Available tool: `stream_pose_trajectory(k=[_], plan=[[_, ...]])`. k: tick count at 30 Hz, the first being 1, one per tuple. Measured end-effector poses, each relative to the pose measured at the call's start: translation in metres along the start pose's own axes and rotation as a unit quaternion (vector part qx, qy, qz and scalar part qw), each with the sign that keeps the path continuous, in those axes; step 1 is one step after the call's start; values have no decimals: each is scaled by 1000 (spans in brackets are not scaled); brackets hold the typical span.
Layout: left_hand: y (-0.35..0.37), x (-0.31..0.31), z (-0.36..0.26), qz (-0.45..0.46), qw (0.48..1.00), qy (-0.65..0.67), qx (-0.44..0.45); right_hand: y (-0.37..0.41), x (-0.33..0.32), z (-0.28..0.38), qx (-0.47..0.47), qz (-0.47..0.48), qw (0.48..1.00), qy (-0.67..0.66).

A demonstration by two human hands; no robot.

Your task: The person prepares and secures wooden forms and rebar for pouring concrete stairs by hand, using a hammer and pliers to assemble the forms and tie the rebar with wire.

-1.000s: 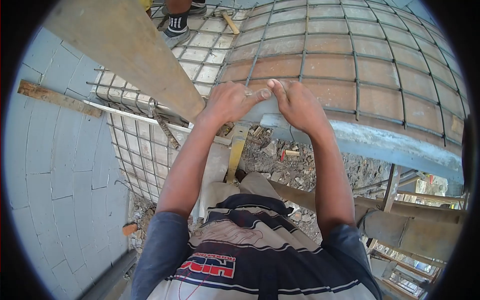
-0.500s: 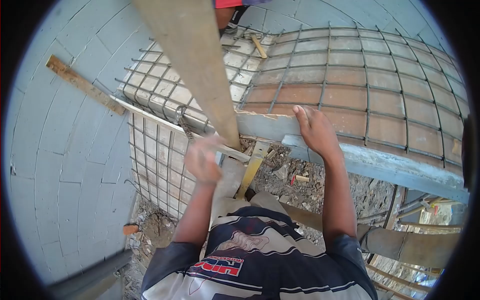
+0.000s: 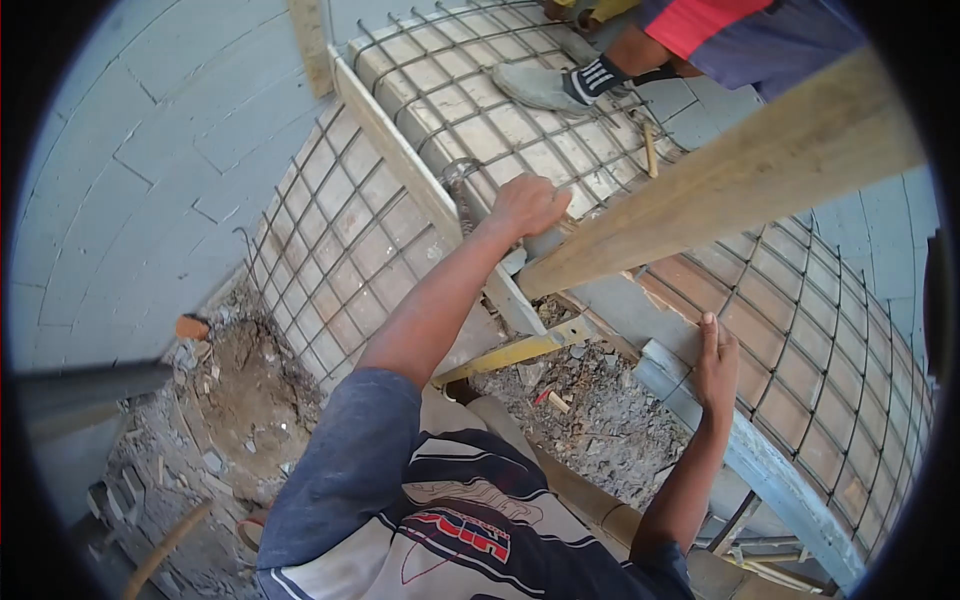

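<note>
A grey board (image 3: 628,312) with a splintered top edge slants behind a thick wooden post (image 3: 720,190). My left hand (image 3: 530,205) is closed at the board's upper left end, knuckles up, its fingertips hidden. Lower right, my right hand (image 3: 717,365) grips the same board, thumb over its edge and the other fingers mostly out of sight. A rusty clamp-like metal piece (image 3: 460,180) sits just left of my left hand, beside a narrow plank (image 3: 400,165). Below the board runs a yellow bar (image 3: 515,350), perhaps a level.
Rebar grids cover the stepped formwork on the left (image 3: 340,240) and right (image 3: 800,330). A co-worker's shoe (image 3: 540,88) stands on the upper grid, near a hammer (image 3: 650,150). Rubble (image 3: 590,420) lies below; a pale-blue beam (image 3: 760,450) runs down the right.
My view has turned and shifted. My left hand, blurred left of the post before, now closes at the board's far end. My right hand stays on the board. More of the co-worker shows.
</note>
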State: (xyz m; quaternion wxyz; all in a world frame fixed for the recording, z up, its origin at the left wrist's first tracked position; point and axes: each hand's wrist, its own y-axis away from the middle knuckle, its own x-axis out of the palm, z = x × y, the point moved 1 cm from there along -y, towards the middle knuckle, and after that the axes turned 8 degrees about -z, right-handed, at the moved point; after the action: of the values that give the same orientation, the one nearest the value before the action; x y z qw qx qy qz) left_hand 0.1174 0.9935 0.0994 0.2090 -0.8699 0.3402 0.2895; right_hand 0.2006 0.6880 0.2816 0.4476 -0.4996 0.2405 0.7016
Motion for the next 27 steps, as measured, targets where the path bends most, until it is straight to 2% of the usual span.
stream_pose_trajectory(k=[1, 2, 5, 7, 8, 10, 11, 13, 20, 23, 26, 27], plan=[[2, -9, -4, 34, 999, -4, -19, -1, -4, 4, 7, 40, 999, 6], [4, -13, -1, 30, 999, -3, -23, -2, -3, 2, 2, 42, 999, 7], [8, -20, 9, 43, 998, 47, -18, 2, 4, -6, -17, 3, 1000, 19], [8, -26, 24, 109, 970, 215, 33, 5, 6, -4, -31, -50, 998, -25], [13, -24, 30, 107, 970, 216, 37, 5, 5, -2, -33, -54, 998, -24], [27, -25, 31, -16, 977, 104, 187, 4, 3, 1, -42, 13, 998, -47], [24, -26, 33, -14, 976, 106, 192, 5, 2, 3, -39, 9, 998, -47], [20, -35, 27, 97, 980, 3, 172, 8, 2, 6, -31, 12, 999, -41], [24, -33, 31, 46, 983, 16, 176, 10, 5, 5, -46, -14, 998, -26], [25, -35, 27, 34, 977, -1, 210, 13, 2, 9, -57, -30, 997, -39], [28, -35, 26, 48, 983, -28, 177, 12, 3, 10, -62, -24, 997, -38], [31, -35, 26, 24, 984, -22, 172, 12, 2, 11, -58, -23, 998, -23]])
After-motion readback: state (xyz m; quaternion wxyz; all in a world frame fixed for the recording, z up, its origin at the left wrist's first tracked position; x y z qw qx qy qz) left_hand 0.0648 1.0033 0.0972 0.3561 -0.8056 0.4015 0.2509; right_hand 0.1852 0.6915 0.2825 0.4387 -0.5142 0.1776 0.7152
